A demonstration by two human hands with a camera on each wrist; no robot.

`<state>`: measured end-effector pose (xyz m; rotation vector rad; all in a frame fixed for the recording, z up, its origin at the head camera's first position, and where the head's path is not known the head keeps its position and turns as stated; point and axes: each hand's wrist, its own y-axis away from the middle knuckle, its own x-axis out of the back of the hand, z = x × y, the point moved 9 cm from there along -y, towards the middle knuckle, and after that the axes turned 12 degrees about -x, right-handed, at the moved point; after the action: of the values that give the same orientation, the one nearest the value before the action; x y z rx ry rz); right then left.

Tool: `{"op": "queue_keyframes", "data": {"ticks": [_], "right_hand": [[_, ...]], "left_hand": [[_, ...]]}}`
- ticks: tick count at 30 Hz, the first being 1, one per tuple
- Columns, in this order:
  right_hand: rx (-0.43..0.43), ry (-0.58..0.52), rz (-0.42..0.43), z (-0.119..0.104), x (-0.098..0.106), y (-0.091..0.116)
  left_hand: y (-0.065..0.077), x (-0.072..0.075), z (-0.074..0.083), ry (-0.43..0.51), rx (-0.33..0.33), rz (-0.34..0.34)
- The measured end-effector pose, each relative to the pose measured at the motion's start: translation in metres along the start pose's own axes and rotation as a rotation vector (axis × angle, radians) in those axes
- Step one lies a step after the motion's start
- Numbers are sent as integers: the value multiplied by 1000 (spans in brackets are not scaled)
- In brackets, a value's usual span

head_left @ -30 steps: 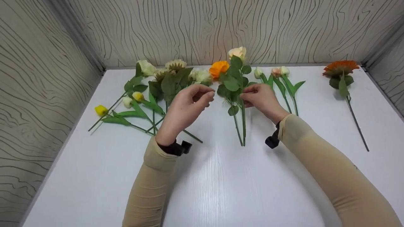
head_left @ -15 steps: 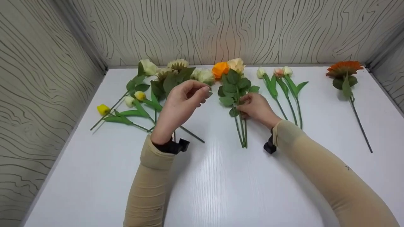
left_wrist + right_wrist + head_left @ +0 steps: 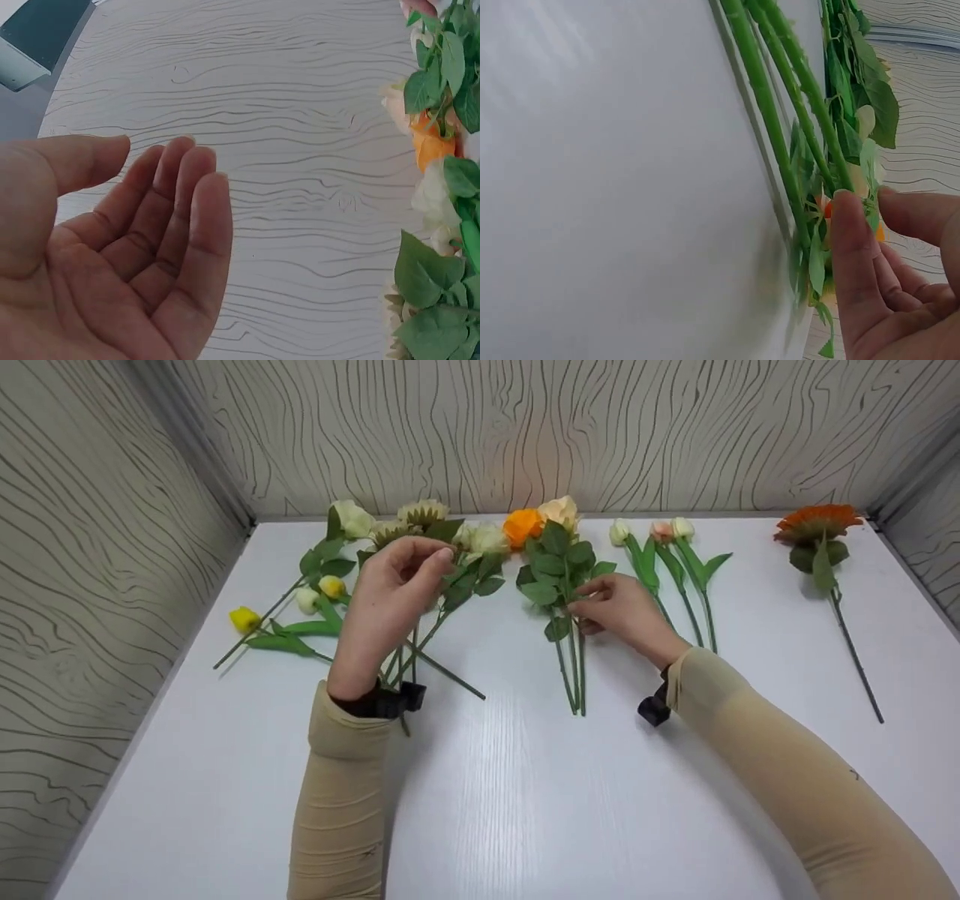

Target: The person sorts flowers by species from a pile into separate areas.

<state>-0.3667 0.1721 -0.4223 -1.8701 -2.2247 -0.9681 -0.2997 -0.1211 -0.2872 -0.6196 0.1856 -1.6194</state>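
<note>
with left hand relaxed, empty; with right hand half-curled at green-stemmed peach-and-orange flowers, hold unclear; seemingly bunched near white worktop's far edge; perhaps needing straightening.

Behind the white table stands a back wall (pale, wavy-lined); a left wall and right wall flank the table.

The tabletop is white. An orange flower lies near its back edge. Left of this flower lie white flowers and yellow tulips; right of it, pale tulips and a rusty flower.
</note>
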Motion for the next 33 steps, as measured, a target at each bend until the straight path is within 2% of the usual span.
{"op": "queue_keyframes", "data": {"ticks": [4,6,8,11,15,18,22,27,33], "right_hand": [[40,-25,32,-4,12,13],[87,-65,45,-7,17,22],[136,-96,59,-9,22,33],[199,-104,76,-10,29,49],[211,-101,108,-3,36,64],[198,-117,97,3,36,68],[196,-114,72,6,32,67],[218,-101,77,6,33,67],[218,-95,76,7,33,65]], "left_hand": [[0,11,-1,-94,-20,33],[1,17,-4,-185,-9,50],[1,22,-13,-297,29,52],[3,22,-36,-477,116,11],[10,14,-74,-625,226,-105],[16,9,-96,-689,284,-174],[22,5,-112,-753,321,-231],[23,-2,-122,-759,342,-273],[23,-9,-127,-773,344,-291]]}}
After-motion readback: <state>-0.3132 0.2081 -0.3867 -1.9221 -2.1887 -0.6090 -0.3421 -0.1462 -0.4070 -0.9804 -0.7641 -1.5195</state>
